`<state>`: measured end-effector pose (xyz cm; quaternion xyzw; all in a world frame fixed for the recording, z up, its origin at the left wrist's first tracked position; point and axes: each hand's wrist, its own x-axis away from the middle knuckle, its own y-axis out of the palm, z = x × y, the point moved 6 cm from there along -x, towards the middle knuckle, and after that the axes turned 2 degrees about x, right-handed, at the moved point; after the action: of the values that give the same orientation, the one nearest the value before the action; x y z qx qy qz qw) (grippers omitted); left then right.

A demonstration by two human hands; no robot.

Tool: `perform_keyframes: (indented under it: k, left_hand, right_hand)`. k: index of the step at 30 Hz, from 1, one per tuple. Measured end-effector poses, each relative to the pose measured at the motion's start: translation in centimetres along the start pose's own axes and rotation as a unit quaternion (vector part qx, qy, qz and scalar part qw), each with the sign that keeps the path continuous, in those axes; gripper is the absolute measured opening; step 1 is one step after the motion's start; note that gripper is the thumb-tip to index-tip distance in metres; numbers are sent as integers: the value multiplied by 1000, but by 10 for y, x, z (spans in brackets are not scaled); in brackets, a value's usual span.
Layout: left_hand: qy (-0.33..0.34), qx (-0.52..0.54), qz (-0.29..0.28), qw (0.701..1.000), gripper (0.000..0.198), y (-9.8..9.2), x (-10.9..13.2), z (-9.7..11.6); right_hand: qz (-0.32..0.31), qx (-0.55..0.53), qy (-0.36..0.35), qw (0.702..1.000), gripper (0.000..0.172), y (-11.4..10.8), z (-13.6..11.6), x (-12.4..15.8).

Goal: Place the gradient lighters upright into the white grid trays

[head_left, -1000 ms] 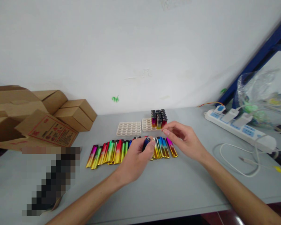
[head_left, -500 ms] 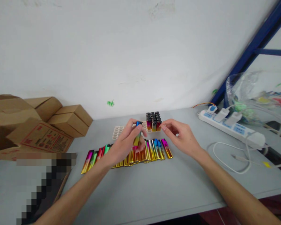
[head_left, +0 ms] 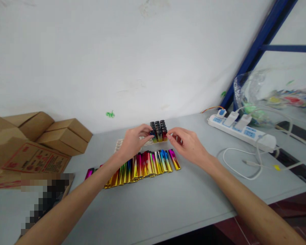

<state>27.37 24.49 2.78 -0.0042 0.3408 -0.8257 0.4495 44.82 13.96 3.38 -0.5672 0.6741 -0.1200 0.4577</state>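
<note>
Between the thumb and fingers of my left hand (head_left: pixel 133 141) is a lighter (head_left: pixel 152 136) with a black top and a blue-to-gold body. It is upright at the left front of a block of standing lighters (head_left: pixel 159 129). These stand in a pale tray with round holes (head_left: pixel 119 144), partly hidden by my left hand. My right hand (head_left: pixel 187 143) is at the block's right side, its fingers curled and the thumb and forefinger tips close together by a red lighter (head_left: pixel 164 135). Whether anything is pinched there I cannot make out. In front lies a row of shiny, multicoloured lighters (head_left: pixel 142 165), partly behind my left forearm.
Brown cardboard boxes (head_left: pixel 63 136) are at the left on the grey table (head_left: pixel 168 200). A white power strip (head_left: pixel 244 132) with plugs and a loose white cable (head_left: pixel 225 160) lies at the right. Behind is a white wall; a blue metal frame (head_left: pixel 255 51) rises at the right.
My left hand has carried the lighter from above the lying row to the left front of the standing block. My right hand stays beside the block. The whole view has shifted slightly.
</note>
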Motion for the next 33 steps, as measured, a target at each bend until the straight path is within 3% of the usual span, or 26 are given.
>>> perform_keyframes:
  k: [5,8,12,15,19,24,26,29,33]
  left_hand:
    - [22,-54,-39,998,14,7,-1,4]
    - [36,-96,-53,993,12,9,-1,6]
    - [35,-126,-52,990,23,11,1,4]
    - [31,-161,-35,986,35,7,8,8]
    - [39,-204,19,978,30,-4,26,33]
    - [58,-169,63,982,12,-10,59,74]
    - [48,-139,72,987,13,-9,70,83]
    - [0,-75,62,995,21,-6,82,84]
    - [-90,109,9,990,35,8,87,72]
  right_hand:
    - [-12,10,4,1000,15,-1,0,-1]
    - [-68,34,15,997,15,6,7,1]
    - [-160,68,23,984,10,22,22,8]
    - [-192,75,41,978,14,31,33,15]
    - [-208,79,72,972,16,36,38,21]
    - [-224,123,118,960,13,31,36,21]
    - [-221,80,133,963,12,23,32,16]
    - [-217,-93,133,963,17,8,16,9]
    - [-212,-336,111,911,26,-5,-13,7]
